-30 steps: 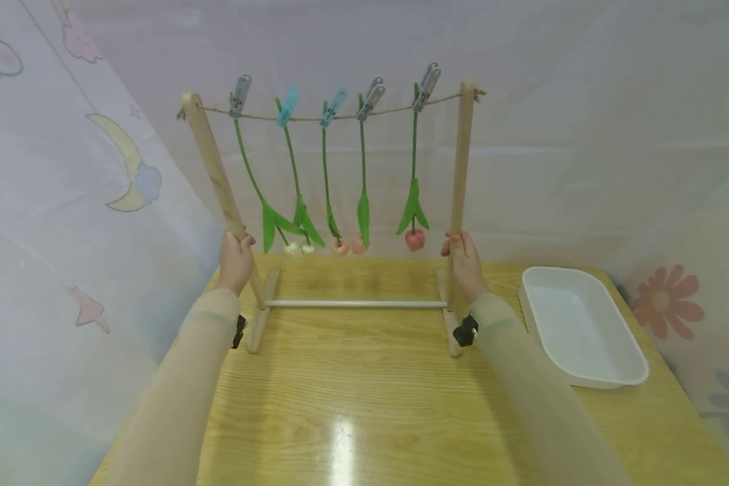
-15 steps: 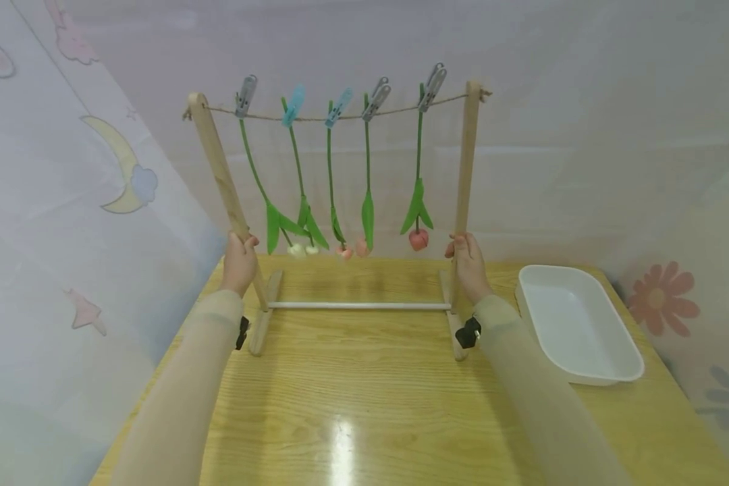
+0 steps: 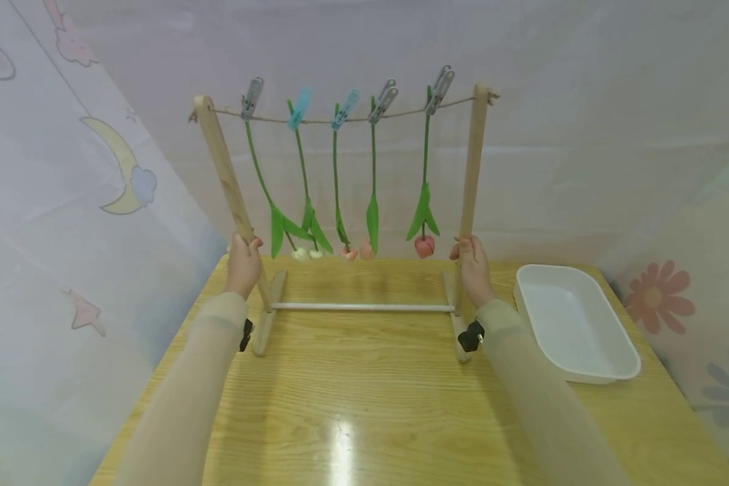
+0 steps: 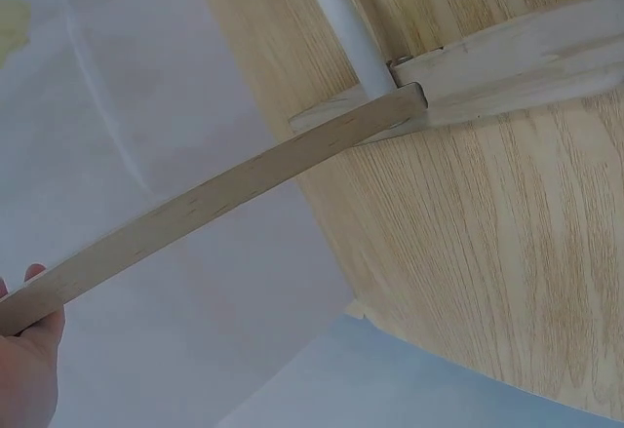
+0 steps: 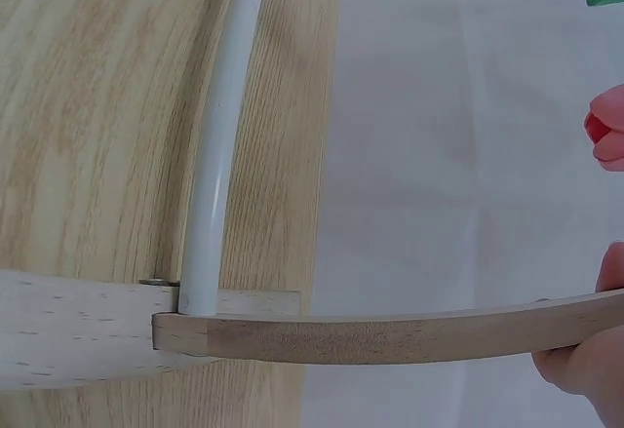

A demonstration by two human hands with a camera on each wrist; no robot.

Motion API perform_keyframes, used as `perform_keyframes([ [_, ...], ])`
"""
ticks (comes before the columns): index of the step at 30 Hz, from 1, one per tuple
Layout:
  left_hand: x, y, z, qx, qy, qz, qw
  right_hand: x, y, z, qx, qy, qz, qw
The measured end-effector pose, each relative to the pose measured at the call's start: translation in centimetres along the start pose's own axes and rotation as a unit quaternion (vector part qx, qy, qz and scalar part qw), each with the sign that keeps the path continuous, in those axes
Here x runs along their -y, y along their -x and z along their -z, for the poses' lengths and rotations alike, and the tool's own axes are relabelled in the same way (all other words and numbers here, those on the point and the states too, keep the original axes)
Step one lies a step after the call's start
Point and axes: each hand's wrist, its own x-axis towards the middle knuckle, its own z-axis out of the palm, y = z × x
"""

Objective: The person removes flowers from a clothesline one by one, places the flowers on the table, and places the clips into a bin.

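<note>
A wooden rack (image 3: 474,162) stands on the table, a white rod (image 3: 364,307) joining its feet. My left hand (image 3: 244,266) grips its left upright (image 3: 223,162) low down, and my right hand (image 3: 475,273) grips the right one at about the same height. Between the upright tops runs a twine line (image 3: 403,115). Several artificial tulips hang from it head down, including a deep pink tulip (image 3: 424,246) at the right and a white tulip (image 3: 300,254) at the left. Grey clothespins (image 3: 440,91) and blue clothespins (image 3: 345,110) hold their stems. Both wrist views show fingers around the uprights.
A white plastic tray (image 3: 577,324) sits on the right side of the wooden table (image 3: 352,385). Behind and beside the table hangs a pale printed cloth (image 3: 583,135). A black wrist camera (image 3: 472,335) is strapped on the right wrist.
The rack has shifted slightly to the right, with both hands still gripping its uprights. The hanging tulips have moved along with it. The tray sits slightly further left in view.
</note>
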Motion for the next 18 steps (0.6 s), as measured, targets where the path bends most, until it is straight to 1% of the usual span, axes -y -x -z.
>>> perform_keyframes([
  [3,0.3,-0.4,-0.2,-0.009,0.003,-0.005,0.9999,-0.3,-0.3,-0.1,-0.003,0.001,0.007,1.0000],
  [14,-0.3,0.6,-0.1,-0.009,-0.006,0.007,0.9999,0.7,0.6,0.2,-0.002,0.004,-0.005,1.0000],
  [18,-0.3,0.9,0.1,-0.004,-0.012,0.017,0.9998,0.9,0.8,0.2,-0.004,0.004,-0.011,0.9999],
])
